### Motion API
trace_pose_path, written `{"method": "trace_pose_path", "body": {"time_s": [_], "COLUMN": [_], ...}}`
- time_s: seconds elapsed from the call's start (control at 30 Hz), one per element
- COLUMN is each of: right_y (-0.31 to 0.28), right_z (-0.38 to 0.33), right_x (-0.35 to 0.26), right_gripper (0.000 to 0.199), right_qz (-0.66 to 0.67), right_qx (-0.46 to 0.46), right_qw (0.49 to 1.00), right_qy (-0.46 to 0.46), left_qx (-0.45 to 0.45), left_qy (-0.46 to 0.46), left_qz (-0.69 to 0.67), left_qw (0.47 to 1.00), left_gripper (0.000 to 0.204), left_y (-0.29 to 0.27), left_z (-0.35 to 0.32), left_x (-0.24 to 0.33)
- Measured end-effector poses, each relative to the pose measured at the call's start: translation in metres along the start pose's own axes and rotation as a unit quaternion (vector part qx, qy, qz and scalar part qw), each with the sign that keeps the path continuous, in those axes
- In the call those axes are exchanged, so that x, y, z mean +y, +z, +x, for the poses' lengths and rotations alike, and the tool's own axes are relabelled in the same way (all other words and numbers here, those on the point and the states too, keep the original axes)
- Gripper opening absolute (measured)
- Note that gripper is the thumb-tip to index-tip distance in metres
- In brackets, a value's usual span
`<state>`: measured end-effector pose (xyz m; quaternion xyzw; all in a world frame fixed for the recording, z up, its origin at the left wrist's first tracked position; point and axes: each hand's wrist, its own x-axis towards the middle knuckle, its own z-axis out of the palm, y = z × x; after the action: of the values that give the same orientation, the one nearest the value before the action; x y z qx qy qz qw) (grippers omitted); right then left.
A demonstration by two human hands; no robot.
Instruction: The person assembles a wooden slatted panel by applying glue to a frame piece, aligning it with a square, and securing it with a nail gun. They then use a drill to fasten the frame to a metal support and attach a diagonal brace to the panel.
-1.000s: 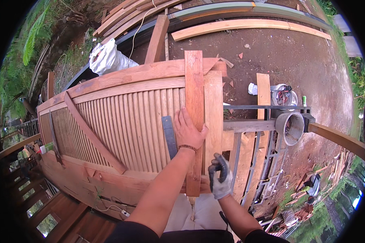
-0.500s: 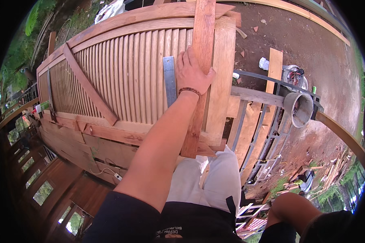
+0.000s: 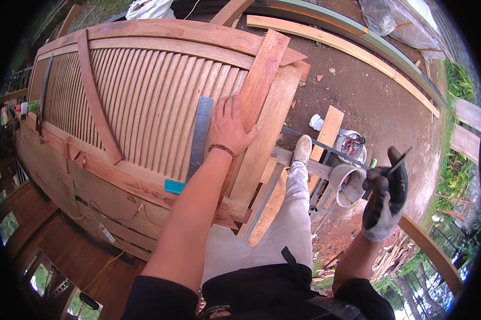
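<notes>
My bare left hand [image 3: 230, 130], a beaded bracelet at its wrist, lies flat with fingers stretched. It presses on the edge of a reddish wooden board [image 3: 264, 66] and the slats of a louvered wooden panel [image 3: 144, 101]. The board lies across the panel near its right end. Just left of that hand is a try square with a metal blade [image 3: 200, 133] and teal handle [image 3: 175, 186]. My right hand [image 3: 384, 205], in a black-and-grey glove, is raised off to the right. Its fingers pinch a thin dark rod [image 3: 403, 160], too small to name exactly.
A grey bucket [image 3: 349, 185] and a second container with odds and ends [image 3: 351, 145] stand right of the panel, by a metal frame. My shoe [image 3: 303, 148] is beside them. A long plank [image 3: 347, 50] lies on the ground beyond. A diagonal strip [image 3: 97, 98] crosses the panel.
My gloved right hand has come up into view with the thin rod. My left hand stays on the board. The view has shifted, now showing the square's teal handle and my shoe.
</notes>
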<state>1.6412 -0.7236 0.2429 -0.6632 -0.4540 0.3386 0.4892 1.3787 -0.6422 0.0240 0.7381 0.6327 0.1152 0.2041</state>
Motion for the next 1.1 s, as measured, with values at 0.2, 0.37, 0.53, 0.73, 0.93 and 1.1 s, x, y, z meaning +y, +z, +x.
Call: {"method": "trace_pose_path", "body": {"time_s": [0.2, 0.37, 0.53, 0.73, 0.93, 1.1], "right_y": [0.043, 0.052, 0.067, 0.078, 0.125, 0.13], "right_z": [0.149, 0.188, 0.201, 0.15, 0.124, 0.121], "right_x": [0.118, 0.178, 0.205, 0.218, 0.206, 0.232], "right_gripper": [0.042, 0.043, 0.038, 0.048, 0.049, 0.055], "right_qz": [0.109, 0.159, 0.127, -0.034, -0.077, -0.06], "right_qx": [-0.138, -0.19, -0.194, -0.28, -0.365, -0.325], "right_qw": [0.978, 0.958, 0.964, 0.958, 0.892, 0.91], "right_qy": [0.117, 0.145, 0.128, -0.048, -0.255, -0.251], "left_qx": [-0.017, -0.021, -0.03, -0.018, -0.006, -0.027], "left_qy": [0.006, -0.014, -0.022, -0.026, -0.053, -0.123], "left_qz": [0.029, 0.039, 0.031, 0.035, 0.031, 0.014], "left_qw": [0.999, 0.999, 0.999, 0.999, 0.998, 0.992], "left_gripper": [0.094, 0.095, 0.093, 0.092, 0.094, 0.09], "left_y": [-0.006, -0.01, -0.008, -0.007, -0.009, -0.013], "left_z": [0.01, 0.007, 0.005, 0.003, 0.001, -0.003], "left_x": [0.006, 0.007, 0.007, 0.009, 0.011, 0.027]}}
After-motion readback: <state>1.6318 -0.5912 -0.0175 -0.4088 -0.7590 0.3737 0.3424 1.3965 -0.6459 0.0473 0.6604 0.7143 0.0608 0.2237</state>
